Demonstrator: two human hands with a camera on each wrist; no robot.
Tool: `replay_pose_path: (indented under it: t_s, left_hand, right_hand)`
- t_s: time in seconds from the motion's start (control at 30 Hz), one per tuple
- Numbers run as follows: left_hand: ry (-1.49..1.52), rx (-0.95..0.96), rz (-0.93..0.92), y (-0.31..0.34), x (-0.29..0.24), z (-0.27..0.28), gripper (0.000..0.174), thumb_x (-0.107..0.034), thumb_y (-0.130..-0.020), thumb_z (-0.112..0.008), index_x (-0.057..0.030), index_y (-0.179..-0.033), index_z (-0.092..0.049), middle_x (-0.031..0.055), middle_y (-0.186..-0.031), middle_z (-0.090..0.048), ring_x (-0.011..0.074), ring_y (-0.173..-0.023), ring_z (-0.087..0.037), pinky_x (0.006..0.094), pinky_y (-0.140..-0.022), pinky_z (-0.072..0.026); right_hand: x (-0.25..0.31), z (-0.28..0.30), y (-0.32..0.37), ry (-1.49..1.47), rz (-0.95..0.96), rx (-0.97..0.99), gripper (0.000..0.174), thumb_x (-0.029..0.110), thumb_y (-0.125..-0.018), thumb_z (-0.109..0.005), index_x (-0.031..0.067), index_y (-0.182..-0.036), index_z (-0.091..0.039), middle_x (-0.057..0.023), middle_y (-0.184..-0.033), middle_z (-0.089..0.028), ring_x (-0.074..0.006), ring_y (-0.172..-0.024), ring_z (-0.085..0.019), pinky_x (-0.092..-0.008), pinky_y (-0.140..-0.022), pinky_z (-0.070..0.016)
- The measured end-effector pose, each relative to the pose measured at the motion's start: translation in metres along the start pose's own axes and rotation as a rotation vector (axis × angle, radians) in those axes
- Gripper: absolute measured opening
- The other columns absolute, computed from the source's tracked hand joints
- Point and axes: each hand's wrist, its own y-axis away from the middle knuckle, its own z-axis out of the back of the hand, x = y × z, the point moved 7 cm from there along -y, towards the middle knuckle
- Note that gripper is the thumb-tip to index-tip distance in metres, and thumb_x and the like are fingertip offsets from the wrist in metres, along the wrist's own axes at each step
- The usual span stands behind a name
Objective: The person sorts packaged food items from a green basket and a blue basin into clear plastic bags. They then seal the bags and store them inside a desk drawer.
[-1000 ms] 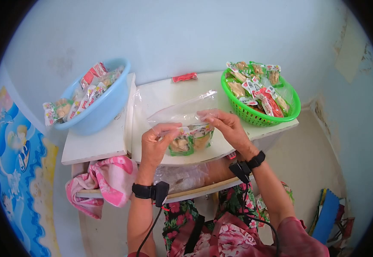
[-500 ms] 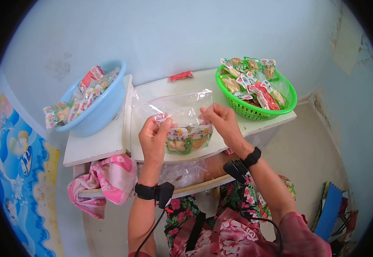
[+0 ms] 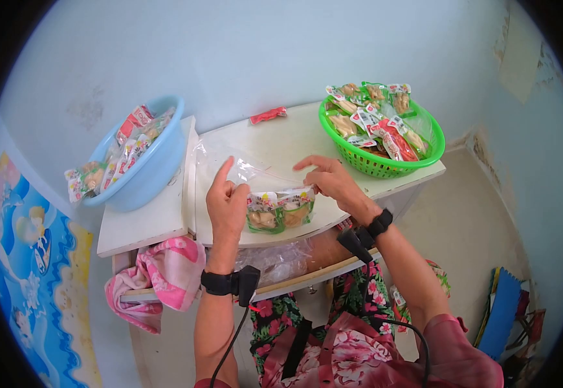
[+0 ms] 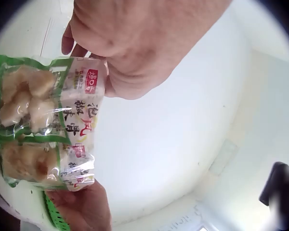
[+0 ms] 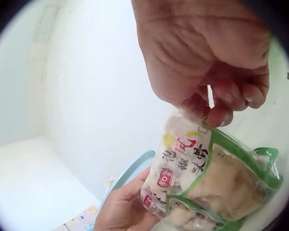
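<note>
Two snack packets (image 3: pixel 263 218) with green edges, white printed tops and pale pieces inside stand side by side at the table's front. Behind them, the top of a clear plastic bag (image 3: pixel 249 169) slopes away over the table; the packets sit in its lower part. At the left top corner, my left hand (image 3: pixel 227 205) pinches the bag with the packet edge, index finger stretched out. My right hand (image 3: pixel 333 182) pinches the opposite top corner between thumb and fingers. In the right wrist view, its fingertips meet right at the printed packet's (image 5: pixel 183 156) corner.
A blue basin (image 3: pixel 158 169) of packets stands at left, a green basket (image 3: pixel 385 170) of packets at right. One red packet (image 3: pixel 268 116) lies near the wall. Below the tabletop, an open drawer (image 3: pixel 281 282) holds clear plastic; a pink towel (image 3: pixel 165 271) hangs over its left side.
The bag's raised clear top has dropped backward, away from me. My hands have shifted to the packets' top corners, and my left index finger has straightened.
</note>
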Motion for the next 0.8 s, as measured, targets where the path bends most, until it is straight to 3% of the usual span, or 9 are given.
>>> replay_pose_path:
  t_s: [0.1,0.13,0.2,0.3,0.4,0.5,0.57,0.7,0.8]
  left_hand:
    - [-0.133,0.094,0.108,-0.006,0.009,0.001,0.026,-0.005,-0.087,-0.064,0.0002,-0.11,-0.075,-0.003,-0.068,-0.051,0.0061,-0.065,-0.048,0.0252,-0.062,-0.04]
    - [-0.2,0.085,0.041,-0.007,0.007,0.002,0.022,-0.011,-0.088,-0.066,0.0014,-0.104,-0.075,0.0004,-0.069,-0.054,0.0112,-0.066,-0.052,0.0289,-0.064,-0.0421]
    - [-0.336,0.065,-0.094,-0.006,0.006,0.004,0.026,-0.022,-0.09,-0.07,0.0039,-0.092,-0.075,0.0073,-0.072,-0.061,0.0212,-0.069,-0.059,0.0365,-0.068,-0.0465]
    - [-0.565,-0.065,-0.231,0.001,-0.007,0.01,0.038,-0.033,-0.095,-0.07,0.0046,-0.09,-0.074,0.0152,-0.084,-0.069,0.0308,-0.085,-0.064,0.042,-0.081,-0.049]
    - [-0.622,-0.05,-0.3,0.0,-0.01,0.011,0.052,-0.043,-0.102,-0.063,0.0066,-0.091,-0.074,0.0146,-0.091,-0.071,0.024,-0.089,-0.067,0.0316,-0.083,-0.0487]
    - [-0.532,0.123,0.046,0.002,-0.003,0.009,0.051,-0.044,-0.104,-0.061,0.0053,-0.098,-0.075,0.0136,-0.101,-0.073,0.021,-0.091,-0.066,0.0315,-0.085,-0.0489]
    - [-0.403,0.158,0.034,0.005,0.002,0.007,0.049,-0.043,-0.104,-0.062,0.0044,-0.103,-0.075,0.0125,-0.106,-0.073,0.0183,-0.093,-0.065,0.0314,-0.085,-0.0495]
    - [-0.198,0.237,-0.136,0.02,0.005,-0.004,0.039,-0.034,-0.099,-0.071,0.0009,-0.114,-0.071,0.0127,-0.111,-0.072,0.0222,-0.102,-0.068,0.0345,-0.093,-0.0511]
    - [-0.068,0.384,-0.047,0.042,0.005,-0.014,0.05,-0.016,-0.091,-0.081,0.0012,-0.134,-0.061,0.0104,-0.119,-0.071,0.0156,-0.11,-0.065,0.032,-0.096,-0.0526]
  right_hand:
    - [-0.02,-0.001,-0.011,0.078,-0.064,0.159,0.022,0.01,-0.088,-0.06,0.0015,-0.101,-0.076,0.0002,-0.076,-0.064,-0.0082,-0.066,-0.048,-0.0253,-0.059,-0.0381]
    - [-0.02,-0.001,-0.009,0.08,-0.064,0.164,0.022,0.012,-0.089,-0.059,0.0013,-0.098,-0.077,0.0001,-0.076,-0.065,-0.0083,-0.066,-0.048,-0.0253,-0.06,-0.038]
    - [-0.02,-0.002,-0.006,0.12,-0.059,0.172,0.028,0.019,-0.094,-0.057,0.0012,-0.098,-0.078,-0.0009,-0.078,-0.065,-0.0099,-0.068,-0.049,-0.0257,-0.063,-0.0396]
    - [-0.023,0.003,-0.002,0.228,-0.051,0.148,0.043,0.034,-0.102,-0.051,0.0014,-0.11,-0.077,-0.0058,-0.089,-0.068,-0.0155,-0.082,-0.055,-0.0286,-0.076,-0.0441]
    - [-0.032,0.005,0.006,0.195,-0.038,0.085,0.059,0.049,-0.107,-0.043,0.0018,-0.126,-0.072,-0.013,-0.119,-0.067,-0.0226,-0.111,-0.058,-0.0343,-0.095,-0.0448]
    - [-0.035,0.004,0.023,0.011,0.033,0.091,0.065,0.053,-0.109,-0.039,0.0019,-0.14,-0.063,-0.0149,-0.15,-0.055,-0.027,-0.138,-0.049,-0.0388,-0.11,-0.0406]
    - [-0.04,0.005,0.029,-0.015,0.106,0.119,0.062,0.049,-0.11,-0.042,0.0012,-0.145,-0.058,-0.0136,-0.162,-0.044,-0.028,-0.147,-0.042,-0.04,-0.116,-0.0379]
    - [-0.033,-0.002,0.043,0.164,0.289,0.201,0.051,0.037,-0.11,-0.05,-0.0001,-0.144,-0.059,-0.0137,-0.16,-0.046,-0.027,-0.145,-0.044,-0.0401,-0.119,-0.0363]
    - [-0.035,0.0,0.038,0.256,0.3,0.227,0.047,0.033,-0.109,-0.055,0.0007,-0.143,-0.06,-0.0134,-0.157,-0.05,-0.0258,-0.142,-0.048,-0.0401,-0.117,-0.0381]
